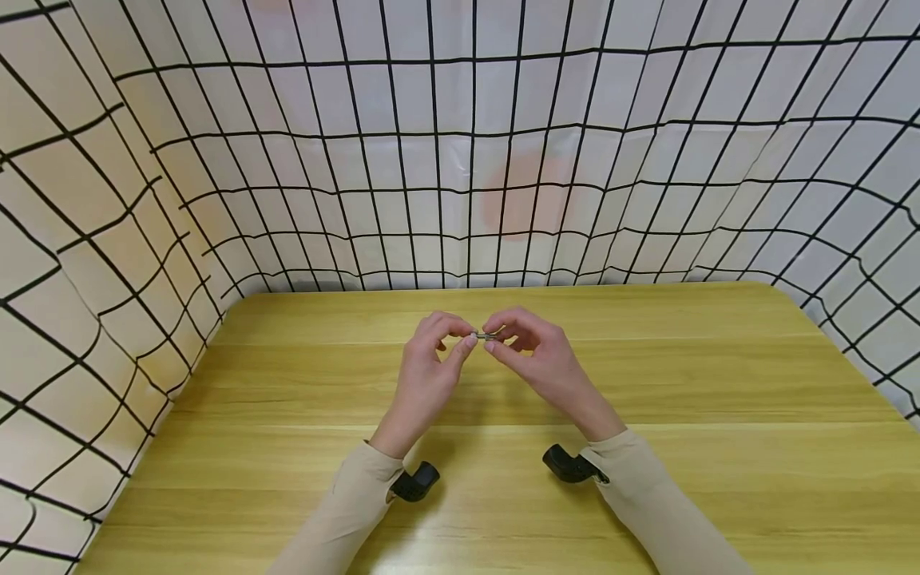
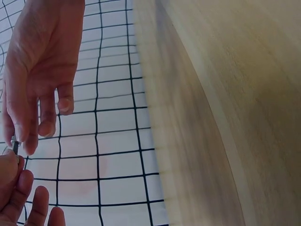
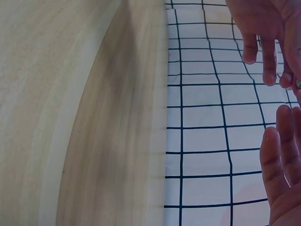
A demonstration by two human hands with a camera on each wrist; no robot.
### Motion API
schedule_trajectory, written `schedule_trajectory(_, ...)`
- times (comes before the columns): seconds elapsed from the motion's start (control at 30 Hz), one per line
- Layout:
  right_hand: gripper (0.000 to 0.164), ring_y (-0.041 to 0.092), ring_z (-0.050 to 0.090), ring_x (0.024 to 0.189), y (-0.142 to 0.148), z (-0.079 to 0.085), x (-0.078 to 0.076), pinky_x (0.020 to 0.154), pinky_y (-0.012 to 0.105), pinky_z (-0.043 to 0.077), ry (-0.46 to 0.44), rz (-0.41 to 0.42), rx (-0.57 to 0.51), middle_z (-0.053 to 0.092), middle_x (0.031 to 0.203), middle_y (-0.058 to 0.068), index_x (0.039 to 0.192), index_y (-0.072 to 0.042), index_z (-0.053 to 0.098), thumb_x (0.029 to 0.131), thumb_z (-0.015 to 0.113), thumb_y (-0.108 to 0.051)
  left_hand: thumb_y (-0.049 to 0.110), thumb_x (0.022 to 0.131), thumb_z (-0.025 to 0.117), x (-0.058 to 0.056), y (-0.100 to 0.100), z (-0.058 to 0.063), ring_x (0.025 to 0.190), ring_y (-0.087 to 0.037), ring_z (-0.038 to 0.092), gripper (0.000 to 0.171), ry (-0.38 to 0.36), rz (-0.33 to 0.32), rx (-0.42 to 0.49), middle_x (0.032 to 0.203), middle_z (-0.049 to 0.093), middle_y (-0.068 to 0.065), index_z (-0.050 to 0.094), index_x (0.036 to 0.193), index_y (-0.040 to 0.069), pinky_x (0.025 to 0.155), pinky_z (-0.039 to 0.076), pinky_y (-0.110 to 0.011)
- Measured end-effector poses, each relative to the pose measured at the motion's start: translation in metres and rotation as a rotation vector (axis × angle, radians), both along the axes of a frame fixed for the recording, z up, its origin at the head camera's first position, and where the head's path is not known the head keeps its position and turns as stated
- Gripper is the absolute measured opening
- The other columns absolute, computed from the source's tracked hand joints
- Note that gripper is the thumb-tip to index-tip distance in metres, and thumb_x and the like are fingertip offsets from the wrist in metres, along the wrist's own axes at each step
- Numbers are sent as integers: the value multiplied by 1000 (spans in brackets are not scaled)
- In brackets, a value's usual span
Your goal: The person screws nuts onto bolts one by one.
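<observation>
My left hand (image 1: 424,366) and right hand (image 1: 544,361) meet above the far middle of the table. Between their fingertips sits a small, thin, silvery metal piece (image 1: 484,336), lying roughly sideways. The left thumb and fingers pinch one end; the right thumb and index finger pinch the other. In the left wrist view, the metal piece (image 2: 15,146) shows as a short rod with a wider bit near the upper, right hand (image 2: 44,56). Only a sliver of the metal (image 3: 298,84) appears at the right wrist view's edge. Fingertips cover much of it, so its exact kind is unclear.
A wood-grain table (image 1: 287,447) lies under both hands. White sheeting with black grid netting (image 1: 460,160) rises behind the far edge and at both sides. Black wrist devices (image 1: 415,481) stick out from the beige sleeves (image 1: 345,511).
</observation>
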State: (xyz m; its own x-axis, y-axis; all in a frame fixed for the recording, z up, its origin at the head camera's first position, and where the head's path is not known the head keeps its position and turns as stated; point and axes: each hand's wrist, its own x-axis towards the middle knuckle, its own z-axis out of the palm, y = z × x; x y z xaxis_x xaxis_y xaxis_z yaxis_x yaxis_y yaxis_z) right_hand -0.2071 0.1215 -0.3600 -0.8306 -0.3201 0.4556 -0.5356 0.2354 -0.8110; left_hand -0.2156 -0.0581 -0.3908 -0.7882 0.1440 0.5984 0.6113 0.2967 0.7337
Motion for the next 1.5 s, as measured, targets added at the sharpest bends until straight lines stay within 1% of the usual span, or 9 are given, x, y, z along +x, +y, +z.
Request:
schedule_trajectory(0.33, 13, 24, 60, 88, 0, 0, 1, 72, 35, 49, -50, -21, 17, 67, 101, 10, 107, -2, 67, 93, 66, -2, 10, 95, 66, 0, 0, 1, 97, -13, 51, 4, -12, -4, -3, 97, 62, 3, 69, 95, 7, 76, 41, -50)
schedule_trajectory(0.57, 10, 29, 60, 85, 6, -26, -15, 69, 35, 51, -90, -13, -2, 67, 95, 4, 105, -10, 69, 97, 63, -11, 8, 93, 67, 1, 2, 0, 97, -13, 52, 3, -5, -14, -18, 98, 62, 3, 69, 95, 8, 76, 42, -46)
schedule_trajectory(0.73, 13, 25, 63, 83, 7, -30, -19, 71, 39, 53, -88, 3, -6, 68, 92, 3, 101, -13, 70, 100, 60, -21, 12, 94, 67, 2, 3, 1, 97, -13, 51, 5, 14, -16, -28, 98, 62, 4, 69, 95, 8, 76, 41, -41)
schedule_trajectory(0.93, 20, 28, 62, 84, 9, -28, -18, 71, 40, 53, -92, 18, -8, 68, 91, 8, 103, -9, 70, 103, 55, -22, 8, 92, 68, 3, 4, 1, 97, -15, 51, 3, 39, -4, -28, 98, 63, 2, 69, 95, 8, 75, 41, -40)
schedule_trajectory(1.03, 16, 25, 63, 86, 9, -27, -18, 70, 36, 53, -88, 16, -16, 67, 102, 9, 112, -9, 68, 101, 59, -17, 6, 92, 68, 2, 3, 0, 97, -14, 52, 3, 30, 10, -19, 98, 62, 2, 69, 95, 8, 75, 42, -44)
schedule_trajectory(1.13, 24, 24, 63, 91, 9, -23, -16, 72, 33, 52, -72, 7, -19, 65, 113, 9, 119, -9, 64, 95, 65, -8, 8, 94, 67, 1, 2, 0, 98, -13, 51, 2, 15, 19, -8, 98, 62, 3, 68, 95, 8, 76, 42, -45)
schedule_trajectory(1.23, 29, 23, 63, 92, 6, -10, -8, 75, 34, 52, -42, 2, -7, 63, 115, 7, 118, -7, 63, 91, 69, -1, 11, 95, 66, 0, 1, 1, 99, -13, 51, 4, 0, 17, -1, 98, 62, 4, 68, 95, 8, 76, 41, -45)
schedule_trajectory(1.33, 24, 26, 64, 90, 2, 2, 0, 73, 37, 53, -6, 6, -4, 63, 110, 9, 111, -3, 63, 89, 68, 4, 11, 95, 66, 0, 1, 2, 98, -13, 51, 5, -7, 14, 1, 98, 61, 4, 68, 95, 7, 76, 41, -46)
schedule_trajectory(1.5, 17, 27, 63, 88, 0, 3, 2, 70, 36, 52, 26, 1, 3, 63, 107, 13, 107, 2, 63, 90, 67, 5, 10, 95, 66, 0, 1, 1, 97, -13, 51, 4, -11, 6, 4, 98, 61, 3, 68, 95, 7, 76, 42, -49)
